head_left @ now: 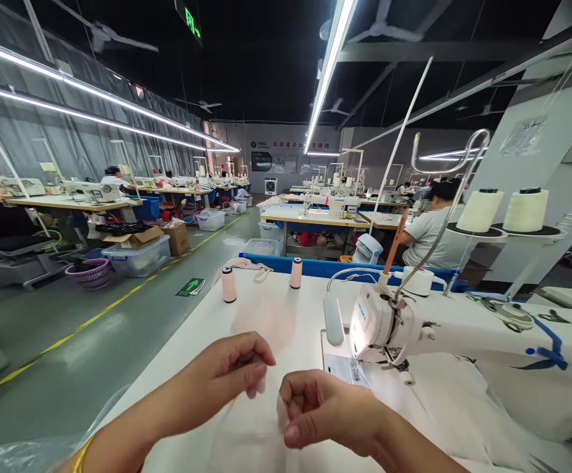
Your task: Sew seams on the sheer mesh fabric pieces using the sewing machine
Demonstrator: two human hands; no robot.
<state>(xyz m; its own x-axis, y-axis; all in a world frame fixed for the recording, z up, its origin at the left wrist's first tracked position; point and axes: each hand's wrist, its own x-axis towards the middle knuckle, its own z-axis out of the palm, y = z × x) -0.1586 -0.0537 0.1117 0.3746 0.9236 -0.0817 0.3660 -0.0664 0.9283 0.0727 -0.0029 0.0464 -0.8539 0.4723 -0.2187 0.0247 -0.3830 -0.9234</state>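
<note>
My left hand [237,369] hovers over the white sewing table [177,368], its fingers curled toward the thumb; what they hold, if anything, does not show clearly. To its right, my right hand [328,410] is closed with a thin pale fabric edge [282,415] between thumb and fingers. Sheer pale pink fabric [263,322] lies on the tabletop beyond both hands. A white sewing machine [379,325] stands to the right, its lamp lit over the metal needle plate [338,366]. Light fabric [463,407] is spread below the machine arm.
Two pale pink thread spools [229,286] [296,274] stand at the table's far side, near a bundle of cord [251,265]. Scissors [505,312] rest atop the machine. Two cream thread cones [480,210] [526,209] sit on a stand. Another person [438,226] works ahead right.
</note>
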